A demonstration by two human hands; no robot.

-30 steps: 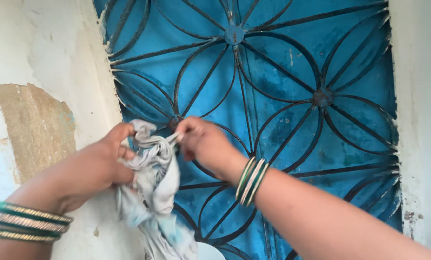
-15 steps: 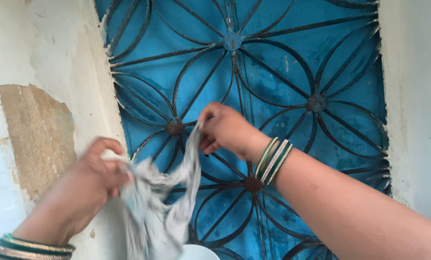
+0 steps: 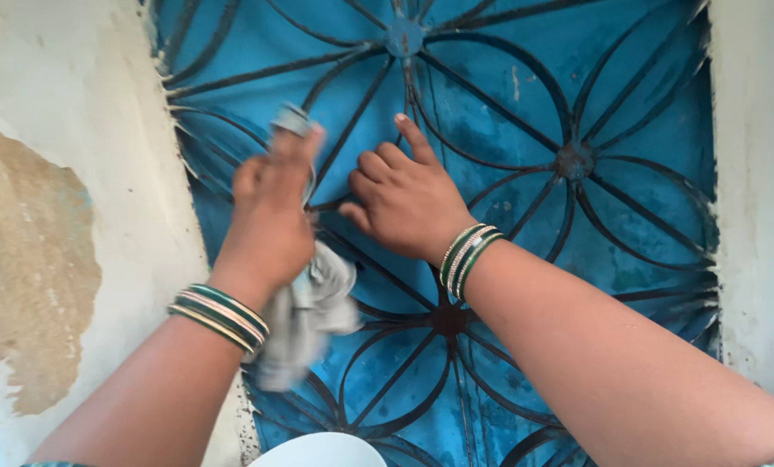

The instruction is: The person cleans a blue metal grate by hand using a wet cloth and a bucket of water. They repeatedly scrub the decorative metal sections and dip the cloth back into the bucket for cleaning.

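My left hand [image 3: 270,216] presses a crumpled grey-white cloth [image 3: 309,311] against a dark iron grille [image 3: 491,112] of curved petal-shaped bars set over a blue painted panel [image 3: 629,225]. The cloth hangs down below my palm, and a bit of it shows above my fingertips. My right hand [image 3: 404,199] rests on the grille beside it, fingers bent and the index finger stretched up along a bar, holding nothing. Green and gold bangles sit on both wrists.
A whitewashed wall [image 3: 93,104] with a bare patch of brown plaster [image 3: 28,268] lies left of the grille. Another pale wall [image 3: 759,173] borders it on the right. The rim of a white round object [image 3: 317,450] shows at the bottom edge.
Both hands earlier pulled and untwisted the cloth between them. Now my right hand has let go and rests on the grille, while my left has lifted the cloth up against the bars.
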